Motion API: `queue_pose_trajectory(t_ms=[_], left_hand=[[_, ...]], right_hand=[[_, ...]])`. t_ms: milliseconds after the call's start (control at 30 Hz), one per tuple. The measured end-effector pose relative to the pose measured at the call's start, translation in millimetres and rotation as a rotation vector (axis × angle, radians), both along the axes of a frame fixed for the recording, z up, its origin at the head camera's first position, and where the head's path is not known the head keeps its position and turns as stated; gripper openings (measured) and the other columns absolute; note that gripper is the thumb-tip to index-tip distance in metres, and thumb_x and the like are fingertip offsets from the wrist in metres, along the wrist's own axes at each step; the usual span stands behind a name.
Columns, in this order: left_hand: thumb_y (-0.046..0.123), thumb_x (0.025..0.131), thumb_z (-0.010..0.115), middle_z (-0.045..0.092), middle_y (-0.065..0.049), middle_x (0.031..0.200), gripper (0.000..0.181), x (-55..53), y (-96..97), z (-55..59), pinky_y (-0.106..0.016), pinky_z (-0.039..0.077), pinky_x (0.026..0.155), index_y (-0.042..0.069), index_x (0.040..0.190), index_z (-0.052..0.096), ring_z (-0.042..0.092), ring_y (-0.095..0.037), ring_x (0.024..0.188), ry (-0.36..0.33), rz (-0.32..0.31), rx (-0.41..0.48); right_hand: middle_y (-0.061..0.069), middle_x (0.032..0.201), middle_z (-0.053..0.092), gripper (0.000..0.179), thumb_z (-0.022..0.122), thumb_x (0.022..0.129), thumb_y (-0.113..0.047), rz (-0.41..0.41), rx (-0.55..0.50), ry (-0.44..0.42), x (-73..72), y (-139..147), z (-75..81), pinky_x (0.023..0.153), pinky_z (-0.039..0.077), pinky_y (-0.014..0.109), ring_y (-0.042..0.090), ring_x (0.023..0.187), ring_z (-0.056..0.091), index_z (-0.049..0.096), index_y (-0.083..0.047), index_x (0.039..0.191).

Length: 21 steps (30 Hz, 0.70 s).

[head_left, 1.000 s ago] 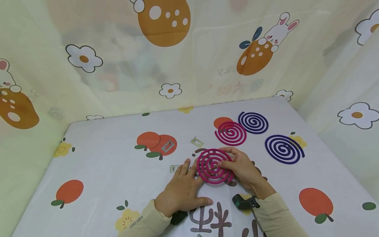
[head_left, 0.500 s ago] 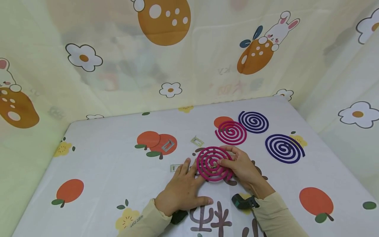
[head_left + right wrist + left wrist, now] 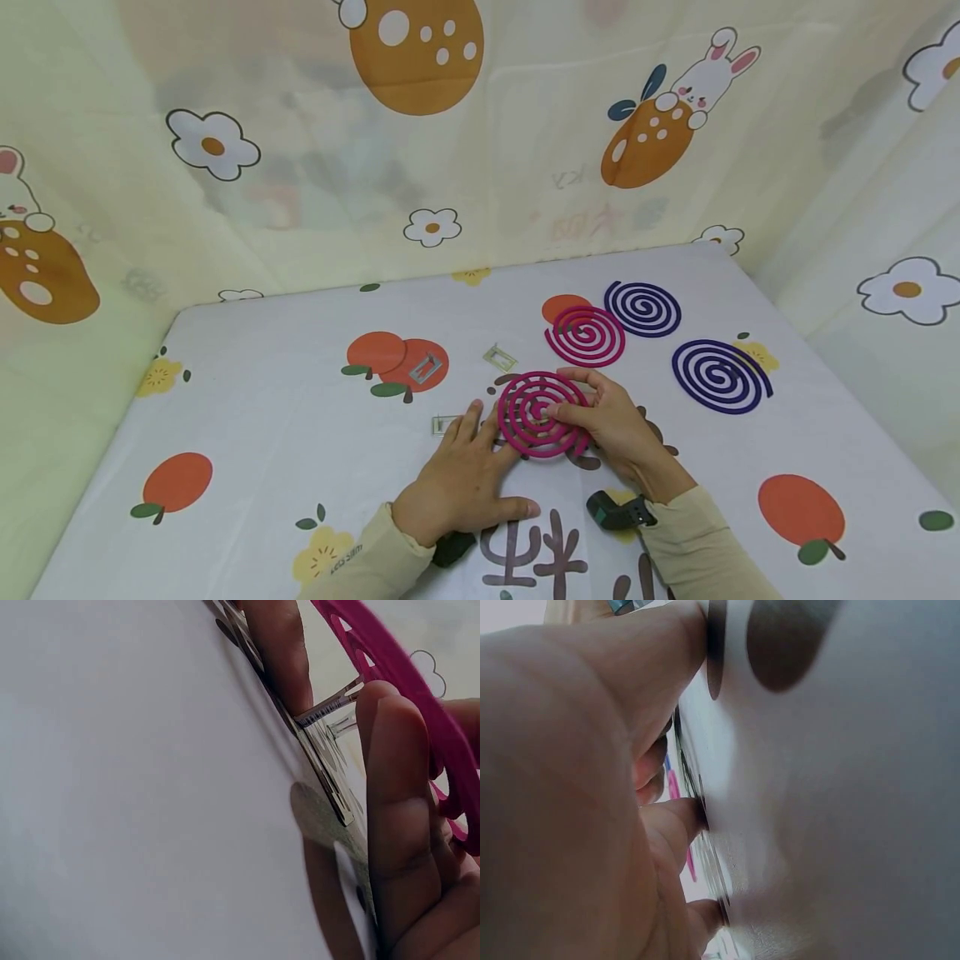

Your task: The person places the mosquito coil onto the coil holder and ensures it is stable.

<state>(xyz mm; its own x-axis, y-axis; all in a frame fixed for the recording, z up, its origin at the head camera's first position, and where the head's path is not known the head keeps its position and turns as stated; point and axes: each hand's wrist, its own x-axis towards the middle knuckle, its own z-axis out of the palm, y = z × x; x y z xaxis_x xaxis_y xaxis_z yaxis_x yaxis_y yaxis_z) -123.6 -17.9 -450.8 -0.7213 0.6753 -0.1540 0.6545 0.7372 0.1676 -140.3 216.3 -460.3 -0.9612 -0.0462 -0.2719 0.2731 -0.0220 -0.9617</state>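
My right hand (image 3: 618, 425) pinches a pink mosquito coil (image 3: 538, 410) near its centre, thumb on top and fingers beneath. The coil hangs tilted above the table, overlapping the left fingertips in the head view. With fingers spread and straight, my left hand (image 3: 461, 487) rests on the tabletop. In the right wrist view, a flat metal coil stand (image 3: 326, 784) lies under the pink coil (image 3: 442, 735). Its upright prong (image 3: 330, 705) rises toward the coil, and a left fingertip (image 3: 289, 682) presses beside the prong's foot. From above, the coil and hands mostly hide this stand.
Another pink coil (image 3: 586, 335) and two navy coils (image 3: 642, 308) (image 3: 722, 377) lie at the back right. Small metal stands (image 3: 425, 368) (image 3: 499, 358) (image 3: 442, 426) lie left of the coils. A printed cloth curtain (image 3: 315, 242) closes off the back.
The right hand has raised the pink coil slightly, and its tilt has shifted a little. My left hand stays in place, and the loose coils and stands have not moved.
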Motion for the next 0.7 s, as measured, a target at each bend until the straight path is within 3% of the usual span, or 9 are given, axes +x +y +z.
queue_pose_trajectory(t_ms=[233, 467, 700], left_hand=[[0.076, 0.089, 0.061, 0.029, -0.014, 0.169, 0.092, 0.0, -0.1, 0.5, -0.059, 0.028, 0.122, 0.033, 0.165, 0.031, 0.019, -0.045, 0.157, 0.0, -0.003, 0.002], [0.076, 0.089, 0.061, 0.027, -0.013, 0.17, 0.093, -0.2, 0.1, 0.8, -0.059, 0.029, 0.122, 0.033, 0.166, 0.03, 0.02, -0.046, 0.157, 0.001, -0.003, 0.005], [0.076, 0.089, 0.061, 0.027, -0.013, 0.17, 0.093, -0.1, 0.3, 1.0, -0.059, 0.028, 0.122, 0.033, 0.166, 0.028, 0.02, -0.046, 0.157, -0.004, -0.001, 0.006]], right_hand=[[0.015, 0.107, 0.077, 0.063, 0.074, 0.094, -0.004, -0.001, -0.012, 0.011, 1.0, 0.4, -1.1, 0.076, 0.062, 0.027, 0.017, 0.088, 0.077, 0.042, 0.0, 0.149], [0.014, 0.104, 0.078, 0.063, 0.074, 0.094, -0.004, 0.001, -0.021, 0.011, 0.8, 0.7, -1.4, 0.07, 0.061, 0.026, 0.017, 0.086, 0.077, 0.043, 0.0, 0.149], [0.012, 0.103, 0.077, 0.061, 0.073, 0.095, -0.001, 0.003, -0.024, 0.013, 0.3, 0.5, -0.3, 0.072, 0.061, 0.026, 0.015, 0.086, 0.077, 0.043, 0.0, 0.148]])
